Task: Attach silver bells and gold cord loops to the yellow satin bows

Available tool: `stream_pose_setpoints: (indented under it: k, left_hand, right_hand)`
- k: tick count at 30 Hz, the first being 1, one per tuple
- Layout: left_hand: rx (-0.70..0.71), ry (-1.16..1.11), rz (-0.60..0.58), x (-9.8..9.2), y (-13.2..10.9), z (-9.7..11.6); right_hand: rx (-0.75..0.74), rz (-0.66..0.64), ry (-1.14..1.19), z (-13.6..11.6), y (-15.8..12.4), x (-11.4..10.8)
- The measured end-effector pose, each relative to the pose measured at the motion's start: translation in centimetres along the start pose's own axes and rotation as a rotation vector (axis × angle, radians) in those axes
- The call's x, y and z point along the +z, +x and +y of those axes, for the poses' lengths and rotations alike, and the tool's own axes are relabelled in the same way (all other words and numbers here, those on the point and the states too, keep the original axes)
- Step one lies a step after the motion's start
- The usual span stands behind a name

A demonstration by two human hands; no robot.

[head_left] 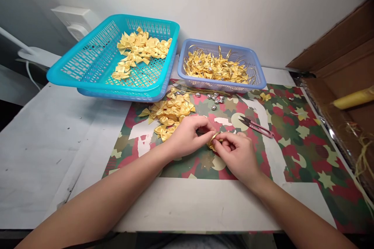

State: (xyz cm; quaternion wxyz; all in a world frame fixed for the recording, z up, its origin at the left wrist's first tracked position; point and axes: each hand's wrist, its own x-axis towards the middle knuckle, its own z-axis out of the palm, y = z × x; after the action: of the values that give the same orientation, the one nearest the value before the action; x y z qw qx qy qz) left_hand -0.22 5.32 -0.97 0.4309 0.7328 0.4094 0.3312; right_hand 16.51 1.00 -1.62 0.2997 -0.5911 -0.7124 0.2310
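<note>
My left hand [188, 135] and my right hand [238, 155] meet over the patterned paper [295, 151] and pinch a small gold ribbon bow [214, 140] between their fingertips. Both hands are closed on it. A loose pile of yellow satin bows [171, 113] lies just left of my left hand. Several small silver beads [214, 98] are scattered behind the hands. Red thread snips [257, 126] lie to the right of my right hand.
A turquoise basket [87, 72] at the back left holds yellow bows. A smaller blue basket [260, 81] behind the beads holds gold bows with wire loops. A cardboard box [341, 58] stands at the right edge. The white wall is close behind.
</note>
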Motion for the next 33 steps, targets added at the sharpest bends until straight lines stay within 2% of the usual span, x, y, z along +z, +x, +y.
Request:
stream_pose_setpoints:
  k: [10, 16, 26, 33]
  left_hand:
    - [-0.018, 0.015, 0.03, 0.07, -0.02, 0.12]
    - [-0.003, 0.015, 0.028, 0.08, 0.02, 0.09]
    - [0.0, -0.036, 0.004, 0.11, -0.02, 0.1]
    - [0.006, 0.048, 0.03, 0.25, -0.02, 0.08]
  right_hand:
    - [-0.081, -0.04, -0.038, 0.3, -0.16, -0.12]
    - [-0.132, 0.037, -0.004, 0.34, -0.38, -0.68]
    - [-0.101, 0.038, -0.048, -0.16, -0.04, 0.31]
    - [-0.109, 0.044, -0.065, 0.1, -0.1, 0.08]
